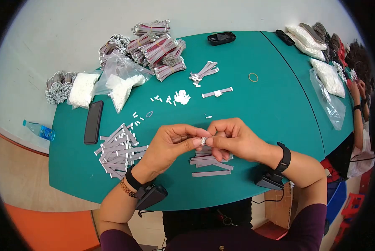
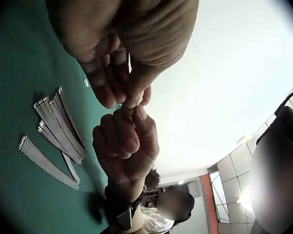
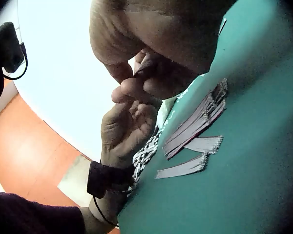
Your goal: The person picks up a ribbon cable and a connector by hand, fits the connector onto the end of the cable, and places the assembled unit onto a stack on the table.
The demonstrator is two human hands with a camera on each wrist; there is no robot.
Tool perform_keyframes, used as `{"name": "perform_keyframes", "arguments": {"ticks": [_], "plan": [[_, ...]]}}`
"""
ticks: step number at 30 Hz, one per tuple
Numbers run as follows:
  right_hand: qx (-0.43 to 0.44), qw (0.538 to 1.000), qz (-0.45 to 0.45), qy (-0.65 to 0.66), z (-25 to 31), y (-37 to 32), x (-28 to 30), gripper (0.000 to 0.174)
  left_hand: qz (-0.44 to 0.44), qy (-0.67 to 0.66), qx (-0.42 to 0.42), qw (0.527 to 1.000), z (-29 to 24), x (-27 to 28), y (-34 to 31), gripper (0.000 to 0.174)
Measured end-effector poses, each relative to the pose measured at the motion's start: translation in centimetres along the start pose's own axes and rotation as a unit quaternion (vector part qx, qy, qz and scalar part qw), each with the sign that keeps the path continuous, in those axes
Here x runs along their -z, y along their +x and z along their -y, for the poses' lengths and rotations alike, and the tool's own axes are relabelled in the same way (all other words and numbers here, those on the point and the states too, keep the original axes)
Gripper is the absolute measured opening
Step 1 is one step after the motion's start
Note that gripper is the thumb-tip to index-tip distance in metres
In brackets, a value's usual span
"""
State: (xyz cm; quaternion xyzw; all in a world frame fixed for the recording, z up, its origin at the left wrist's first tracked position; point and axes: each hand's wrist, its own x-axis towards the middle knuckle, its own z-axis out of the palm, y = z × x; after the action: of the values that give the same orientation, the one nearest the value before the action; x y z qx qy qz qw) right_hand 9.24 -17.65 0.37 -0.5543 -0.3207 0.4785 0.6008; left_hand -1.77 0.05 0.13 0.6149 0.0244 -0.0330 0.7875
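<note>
The person is wearing purple sleeves (image 1: 308, 221), black wrist-strapped cameras (image 1: 150, 195), and a beaded bracelet (image 1: 127, 189) behind the left hand (image 1: 170, 144).

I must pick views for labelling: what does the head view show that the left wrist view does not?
Only the head view: a black phone, a water bottle, a rubber band and bundled strips. Only the left wrist view: wall tiles and an orange column. Both: left hand and right hand pinching a small pale part above grey strips on the green table.
</note>
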Motion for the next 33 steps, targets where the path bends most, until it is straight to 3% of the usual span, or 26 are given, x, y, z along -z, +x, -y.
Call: {"name": "perform_keyframes", "arguments": {"ticks": [33], "plan": [[-0.063,0.996,0.031,0.055,0.00,0.43,0.76,0.011,-0.013,0.062,-0.006,0.998,-0.31,-0.52,-0.10,0.019]]}}
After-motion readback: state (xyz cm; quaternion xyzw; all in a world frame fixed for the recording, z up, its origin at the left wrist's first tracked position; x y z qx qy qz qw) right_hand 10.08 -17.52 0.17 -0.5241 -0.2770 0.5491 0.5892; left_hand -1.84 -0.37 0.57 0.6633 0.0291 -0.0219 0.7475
